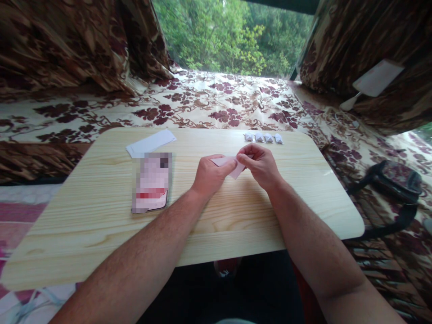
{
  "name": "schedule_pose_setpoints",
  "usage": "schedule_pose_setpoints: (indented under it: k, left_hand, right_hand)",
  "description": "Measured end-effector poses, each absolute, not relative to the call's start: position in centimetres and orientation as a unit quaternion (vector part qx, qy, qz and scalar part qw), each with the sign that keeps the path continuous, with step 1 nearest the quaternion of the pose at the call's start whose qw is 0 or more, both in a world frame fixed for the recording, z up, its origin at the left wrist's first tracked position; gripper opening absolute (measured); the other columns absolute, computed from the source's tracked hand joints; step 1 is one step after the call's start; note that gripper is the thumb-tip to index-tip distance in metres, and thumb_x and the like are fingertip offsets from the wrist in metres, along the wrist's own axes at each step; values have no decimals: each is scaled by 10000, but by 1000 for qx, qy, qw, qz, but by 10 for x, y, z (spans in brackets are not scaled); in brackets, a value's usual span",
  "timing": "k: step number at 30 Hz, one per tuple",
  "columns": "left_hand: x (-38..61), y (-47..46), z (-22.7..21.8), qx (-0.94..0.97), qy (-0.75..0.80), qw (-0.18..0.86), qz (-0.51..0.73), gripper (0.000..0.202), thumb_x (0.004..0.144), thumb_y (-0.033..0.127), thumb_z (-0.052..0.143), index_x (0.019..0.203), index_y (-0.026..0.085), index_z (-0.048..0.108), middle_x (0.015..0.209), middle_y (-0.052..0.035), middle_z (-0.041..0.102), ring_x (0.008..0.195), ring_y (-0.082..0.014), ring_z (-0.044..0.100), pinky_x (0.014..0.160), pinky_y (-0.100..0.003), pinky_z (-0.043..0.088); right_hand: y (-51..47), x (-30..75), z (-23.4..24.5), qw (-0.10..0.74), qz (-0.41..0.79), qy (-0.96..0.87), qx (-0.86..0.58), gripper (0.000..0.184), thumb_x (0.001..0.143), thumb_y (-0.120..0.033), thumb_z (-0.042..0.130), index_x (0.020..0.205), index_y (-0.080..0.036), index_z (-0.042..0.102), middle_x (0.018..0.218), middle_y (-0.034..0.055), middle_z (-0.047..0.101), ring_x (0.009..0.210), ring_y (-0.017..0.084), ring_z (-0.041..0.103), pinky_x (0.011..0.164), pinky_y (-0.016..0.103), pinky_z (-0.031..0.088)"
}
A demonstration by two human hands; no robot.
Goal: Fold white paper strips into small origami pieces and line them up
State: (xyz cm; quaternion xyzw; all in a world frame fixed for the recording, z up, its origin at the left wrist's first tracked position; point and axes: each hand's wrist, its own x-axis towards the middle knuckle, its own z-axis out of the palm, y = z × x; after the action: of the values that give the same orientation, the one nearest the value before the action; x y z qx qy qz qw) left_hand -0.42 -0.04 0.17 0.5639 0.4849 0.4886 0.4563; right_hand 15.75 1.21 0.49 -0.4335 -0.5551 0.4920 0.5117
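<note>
Above the middle of the wooden table, my left hand (212,173) pinches a folded piece of white paper (237,170) between thumb and fingers. My right hand (258,163) grips the same paper from the other side, its thumb and fingertips pressed together on it. One part of the paper points left and another hangs down between the hands. Just beyond my right hand stands a row of several small folded white paper pieces (258,137), raised to points. A stack of white paper strips (151,143) lies at the back left.
A pinkish, partly pixelated flat thing (153,180) lies on the table (101,225) left of my hands. Floral cloth (222,101) covers the surface behind. A white lamp (378,78) and a dark bag (398,180) are at the right.
</note>
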Motion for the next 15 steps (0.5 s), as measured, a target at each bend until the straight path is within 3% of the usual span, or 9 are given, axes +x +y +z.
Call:
schedule_pose_setpoints:
  k: [15]
  left_hand:
    - [-2,-1,3,558,477,465,496,301,741,362,732,598,152,570,526,40,502,485,-78,399,467,-235,283]
  right_hand:
    - [15,155,1,536,503,-535,-417,262,728,-377,803,787,-182,638,637,-37,621,544,96,557,510,226,463]
